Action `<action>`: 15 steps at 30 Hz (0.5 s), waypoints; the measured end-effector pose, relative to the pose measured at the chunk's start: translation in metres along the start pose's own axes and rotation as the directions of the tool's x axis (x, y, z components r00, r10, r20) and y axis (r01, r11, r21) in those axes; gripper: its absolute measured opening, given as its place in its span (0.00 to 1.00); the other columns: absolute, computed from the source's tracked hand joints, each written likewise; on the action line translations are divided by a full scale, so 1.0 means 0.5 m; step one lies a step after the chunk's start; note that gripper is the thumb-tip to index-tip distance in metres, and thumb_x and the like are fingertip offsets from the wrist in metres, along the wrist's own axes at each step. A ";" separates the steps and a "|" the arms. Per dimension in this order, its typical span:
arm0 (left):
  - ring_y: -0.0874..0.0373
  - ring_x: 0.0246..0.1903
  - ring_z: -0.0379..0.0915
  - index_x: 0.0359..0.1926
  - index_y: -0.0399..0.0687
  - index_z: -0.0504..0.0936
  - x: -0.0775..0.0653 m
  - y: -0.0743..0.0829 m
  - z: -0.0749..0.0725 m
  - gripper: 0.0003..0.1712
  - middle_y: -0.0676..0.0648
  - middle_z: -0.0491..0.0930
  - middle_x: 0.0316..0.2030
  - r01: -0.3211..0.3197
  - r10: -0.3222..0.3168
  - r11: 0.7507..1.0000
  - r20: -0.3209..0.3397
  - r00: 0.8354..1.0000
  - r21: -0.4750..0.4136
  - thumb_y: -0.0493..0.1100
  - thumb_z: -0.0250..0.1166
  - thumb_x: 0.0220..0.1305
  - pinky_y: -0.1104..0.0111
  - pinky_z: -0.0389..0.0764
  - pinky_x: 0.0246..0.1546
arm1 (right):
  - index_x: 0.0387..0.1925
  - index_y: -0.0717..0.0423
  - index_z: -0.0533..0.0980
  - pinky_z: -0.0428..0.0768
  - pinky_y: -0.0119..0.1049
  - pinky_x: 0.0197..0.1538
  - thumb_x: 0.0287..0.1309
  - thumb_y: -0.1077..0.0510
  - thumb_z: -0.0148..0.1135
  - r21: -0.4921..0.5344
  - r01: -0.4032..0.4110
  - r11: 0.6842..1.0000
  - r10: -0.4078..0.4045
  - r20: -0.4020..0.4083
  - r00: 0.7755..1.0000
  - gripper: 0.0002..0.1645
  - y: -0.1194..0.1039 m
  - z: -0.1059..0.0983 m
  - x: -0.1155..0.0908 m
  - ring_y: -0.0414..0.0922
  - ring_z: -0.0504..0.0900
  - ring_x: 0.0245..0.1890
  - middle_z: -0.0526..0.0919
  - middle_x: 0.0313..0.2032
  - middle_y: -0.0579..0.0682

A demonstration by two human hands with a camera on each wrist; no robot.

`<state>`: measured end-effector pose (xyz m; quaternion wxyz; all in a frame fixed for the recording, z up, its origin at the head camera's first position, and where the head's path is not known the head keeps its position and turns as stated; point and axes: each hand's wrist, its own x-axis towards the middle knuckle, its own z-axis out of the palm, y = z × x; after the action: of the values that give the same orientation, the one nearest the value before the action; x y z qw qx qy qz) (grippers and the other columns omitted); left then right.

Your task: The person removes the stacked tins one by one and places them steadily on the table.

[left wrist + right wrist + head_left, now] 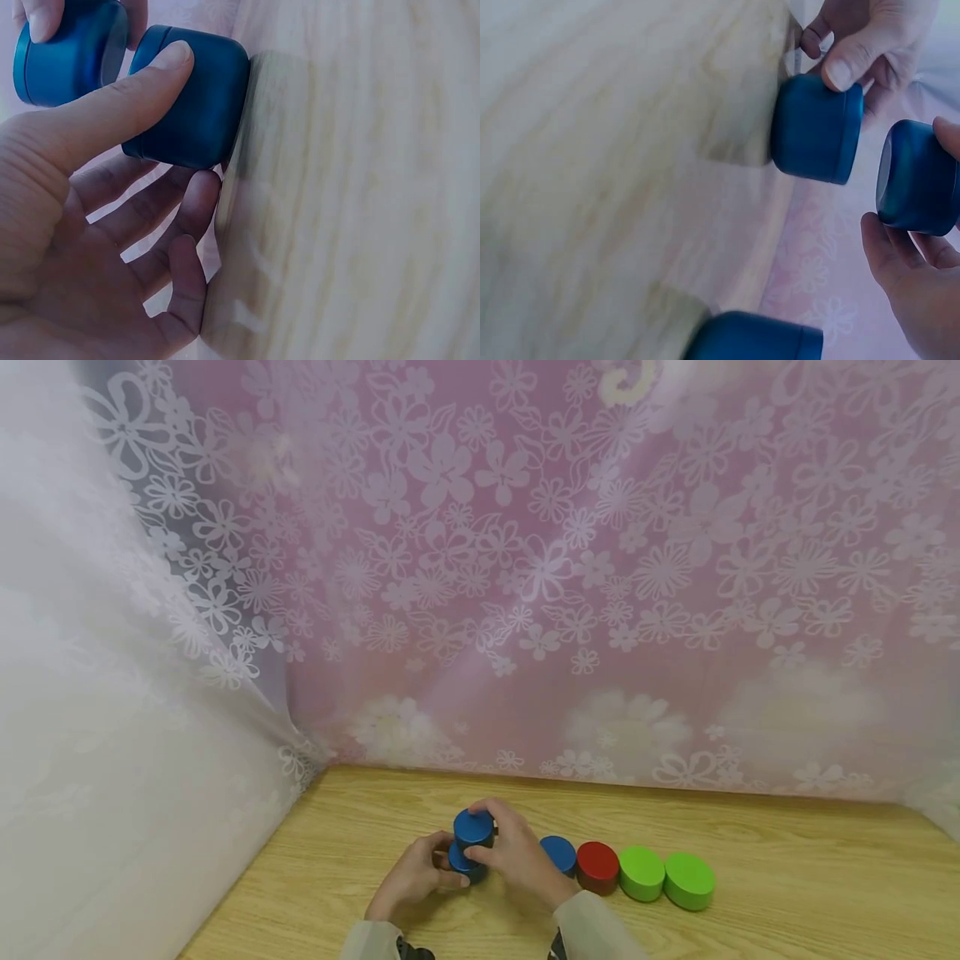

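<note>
A lidded round blue tin [202, 105] stands upright on the wooden table. My left hand [416, 872] holds it, the thumb pressed to one side and the fingers round the other. Just above it, my right hand [521, 856] pinches a second blue tin [473, 831] between thumb and fingers. In the right wrist view, a narrow gap shows between the held upper tin [915, 180] and the lower tin [814, 131]. In the left wrist view, part of the right hand [41, 19] shows on the upper tin.
To the right of my hands, a row on the table [360, 802] holds another blue tin [558, 852], a red tin [597, 867] and two green tins [642, 872]. A flowered pink curtain [525, 610] hangs behind the table, and a pale sheet [112, 735] hangs on the left.
</note>
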<state>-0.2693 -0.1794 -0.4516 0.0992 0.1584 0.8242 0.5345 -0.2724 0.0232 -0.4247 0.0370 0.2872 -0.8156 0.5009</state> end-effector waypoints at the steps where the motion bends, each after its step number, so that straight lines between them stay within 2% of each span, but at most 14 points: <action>1: 0.49 0.44 0.82 0.59 0.28 0.76 0.000 0.000 -0.001 0.30 0.43 0.82 0.48 -0.001 0.001 1.000 0.002 1.000 -0.003 0.29 0.75 0.57 0.58 0.84 0.43 | 0.58 0.62 0.73 0.79 0.54 0.55 0.60 0.65 0.72 -0.004 0.007 1.000 -0.007 -0.003 1.000 0.26 0.000 -0.003 0.000 0.59 0.78 0.56 0.75 0.57 0.62; 10: 0.48 0.43 0.82 0.60 0.28 0.75 0.000 0.000 0.000 0.30 0.43 0.82 0.47 0.008 -0.008 1.000 0.014 1.000 -0.014 0.29 0.74 0.57 0.58 0.84 0.42 | 0.56 0.63 0.74 0.79 0.55 0.55 0.59 0.65 0.72 -0.020 0.020 1.000 -0.020 -0.023 1.000 0.25 0.005 -0.028 -0.007 0.59 0.78 0.56 0.76 0.57 0.61; 15: 0.48 0.44 0.81 0.61 0.29 0.75 -0.001 0.001 -0.001 0.30 0.42 0.82 0.48 0.019 -0.019 1.000 0.008 1.000 0.000 0.29 0.74 0.57 0.57 0.83 0.43 | 0.57 0.63 0.73 0.79 0.56 0.56 0.61 0.65 0.72 0.012 0.001 1.000 0.000 -0.012 1.000 0.25 0.007 -0.041 -0.013 0.60 0.77 0.57 0.75 0.58 0.62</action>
<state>-0.2691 -0.1796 -0.4511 0.1075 0.1528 0.8253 0.5329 -0.2733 0.0444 -0.4195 0.0405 0.2846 -0.8123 0.5075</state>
